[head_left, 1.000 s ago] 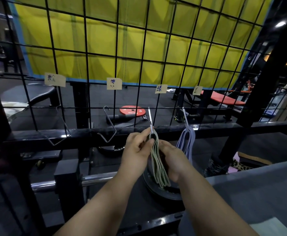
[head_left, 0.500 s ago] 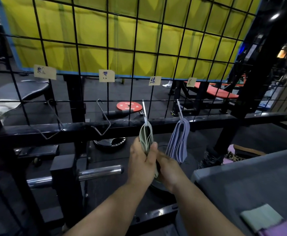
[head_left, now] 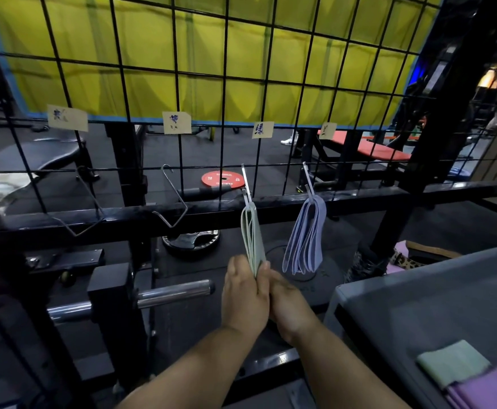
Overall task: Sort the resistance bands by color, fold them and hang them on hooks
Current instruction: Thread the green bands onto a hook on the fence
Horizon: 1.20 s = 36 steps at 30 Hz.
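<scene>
a bundle of folded pale green resistance bands (head_left: pixel 253 234) hangs from a bent silver wire hook (head_left: pixel 246 184) on the black wire grid panel (head_left: pixel 226 93), under a small paper label with a green character (head_left: pixel 262 130); just to its right, apart from it, a bundle of folded lavender-blue resistance bands (head_left: pixel 304 237) hangs from a second silver hook (head_left: pixel 307 178) below another paper label (head_left: pixel 327 130); two more silver wire hooks (head_left: pixel 176 199) (head_left: pixel 89 202) sit on the grid to the left, each under its own label; the left hand (head_left: pixel 245 293) pinches the lower end of the green bundle between thumb and fingers; the right hand (head_left: pixel 288 305) lies pressed against the left one at the same spot, its fingers hidden behind it, so whether it grips cannot be told; on the grey table (head_left: pixel 418 305) at lower right lie a folded pale green band (head_left: pixel 451 363) and a folded purple band (head_left: pixel 489 388), touching each other; below the hooks a thick black crossbar (head_left: pixel 123 221) runs across the frame, with a shiny steel bar sleeve (head_left: pixel 176 292) jutting out near the left hand; behind the grid are a yellow curtain (head_left: pixel 152 54), a red weight plate (head_left: pixel 223 180) on the dark floor and a red padded bench (head_left: pixel 386 152).
</scene>
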{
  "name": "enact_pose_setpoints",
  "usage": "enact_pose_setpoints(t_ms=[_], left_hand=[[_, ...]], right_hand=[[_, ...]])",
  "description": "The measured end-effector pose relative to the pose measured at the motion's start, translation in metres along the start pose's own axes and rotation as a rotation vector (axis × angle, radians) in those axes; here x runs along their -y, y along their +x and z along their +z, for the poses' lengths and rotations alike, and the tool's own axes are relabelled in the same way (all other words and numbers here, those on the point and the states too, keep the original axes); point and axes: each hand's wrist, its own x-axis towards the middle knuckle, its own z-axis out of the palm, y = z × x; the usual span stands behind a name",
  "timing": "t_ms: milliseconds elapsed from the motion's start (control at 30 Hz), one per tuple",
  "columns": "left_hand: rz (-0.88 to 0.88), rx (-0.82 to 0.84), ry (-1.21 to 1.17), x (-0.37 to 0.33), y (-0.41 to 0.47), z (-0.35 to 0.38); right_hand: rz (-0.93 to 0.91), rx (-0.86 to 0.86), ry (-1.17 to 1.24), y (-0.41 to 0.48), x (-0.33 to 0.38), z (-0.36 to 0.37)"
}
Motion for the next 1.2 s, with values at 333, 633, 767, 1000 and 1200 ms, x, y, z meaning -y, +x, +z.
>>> enact_pose_setpoints(t_ms=[333, 633, 767, 1000, 1200], left_hand=[[-0.069, 0.032, 0.036, 0.017, -0.008, 0.0], [-0.089, 0.101, 0.13, 0.018, -0.013, 0.001], [-0.122, 0.129, 0.138, 0.017, -0.011, 0.0], [-0.142, 0.149, 0.125, 0.015, -0.011, -0.001], [-0.112, 0.139, 0.129, 0.017, -0.011, -0.002]], right_hand=[[0.02, -0.069, -0.059, 0.003, -0.017, -0.005], [-0.053, -0.052, -0.299, 0.002, -0.017, -0.007], [-0.08, -0.068, -0.355, 0.004, -0.02, -0.008], [-0.101, -0.078, -0.298, 0.007, -0.026, -0.008], [-0.079, -0.062, -0.247, 0.01, -0.028, -0.008]])
